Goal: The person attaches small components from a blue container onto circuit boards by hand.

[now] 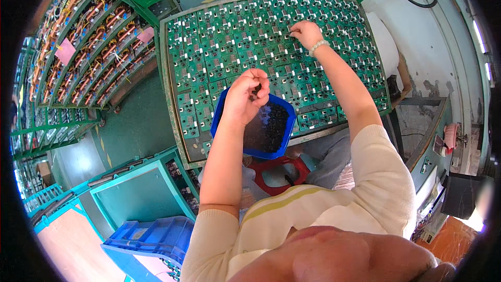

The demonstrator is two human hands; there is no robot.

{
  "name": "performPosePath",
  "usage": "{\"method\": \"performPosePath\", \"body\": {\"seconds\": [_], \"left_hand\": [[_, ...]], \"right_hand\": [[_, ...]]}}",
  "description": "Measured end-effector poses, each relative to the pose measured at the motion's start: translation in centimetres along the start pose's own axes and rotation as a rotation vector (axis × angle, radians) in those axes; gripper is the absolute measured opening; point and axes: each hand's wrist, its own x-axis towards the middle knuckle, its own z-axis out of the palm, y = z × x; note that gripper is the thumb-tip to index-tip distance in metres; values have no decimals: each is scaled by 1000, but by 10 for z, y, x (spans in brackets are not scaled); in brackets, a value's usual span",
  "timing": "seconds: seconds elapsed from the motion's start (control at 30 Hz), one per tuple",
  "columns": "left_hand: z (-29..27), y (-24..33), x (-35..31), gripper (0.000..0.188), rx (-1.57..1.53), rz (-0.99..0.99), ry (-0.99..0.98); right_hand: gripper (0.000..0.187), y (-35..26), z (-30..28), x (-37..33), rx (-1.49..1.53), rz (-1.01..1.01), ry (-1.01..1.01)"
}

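Observation:
A wide tray of green circuit boards, set in close rows with small dark and white components on them, lies in front of me. My right hand, a beaded bracelet on its wrist, is over the far middle of the boards. Its thumb and fingers are pinched together at board level; whatever they hold is too small to make out. Over the blue bin at the tray's near edge, my left hand is curled around small black parts, partly hidden by the fingers. More small black parts lie loose inside the bin.
At the left stands a green rack holding rows of boards with copper-coloured coils. A blue plastic crate sits low at the left. Beneath the bin is a red stool. A pale wall stands on the right.

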Motion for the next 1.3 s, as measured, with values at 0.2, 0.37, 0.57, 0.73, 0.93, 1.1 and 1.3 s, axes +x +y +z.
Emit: {"method": "performPosePath", "body": {"seconds": [0.2, 0.37, 0.57, 0.73, 0.93, 1.1, 1.3], "left_hand": [[4, -3, 2, 10, 79, -10, -47], [15, 1, -5, 8, 214, -23, -1], [3, -1, -4, 14, 256, -16, -24], [11, 0, -1, 16, 198, 37, 15], [6, 1, -3, 15, 245, 65, -5], [4, -1, 0, 17, 247, 66, -25], [5, -1, 0, 16, 232, 94, 30]], "right_hand": [[15, 15, 14, 12, -180, -79, -28], [14, 1, 5, 19, -230, -81, -123], [12, -3, -6, 29, -211, -13, -277], [12, 8, 2, 31, -280, -53, -322], [11, -6, -3, 32, -294, -52, -297], [12, 2, 3, 29, -177, -142, -264], [10, 8, -5, 31, -149, -140, -162]]}}
